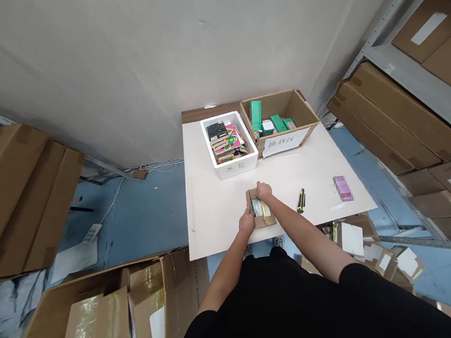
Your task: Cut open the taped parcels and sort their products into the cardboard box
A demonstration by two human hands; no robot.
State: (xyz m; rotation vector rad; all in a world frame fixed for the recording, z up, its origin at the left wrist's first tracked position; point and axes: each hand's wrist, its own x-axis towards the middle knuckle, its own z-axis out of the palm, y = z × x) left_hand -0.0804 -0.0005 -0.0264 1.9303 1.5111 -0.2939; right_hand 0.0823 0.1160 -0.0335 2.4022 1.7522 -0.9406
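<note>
A small brown cardboard box (263, 219) lies open on the white table (221, 206) near its front edge. Something pale and bluish shows inside it. My left hand (247, 223) grips the box's near left corner. My right hand (263, 191) is closed over the box's far edge, fingers curled on the flap.
A yellow-and-black utility knife (301, 201) lies right of the box, a pink item (343, 188) further right. At the back stand a white foam bin (241, 163) of colourful packs and a cardboard box (303, 109) with green packs. Cartons fill the floor and shelves on both sides.
</note>
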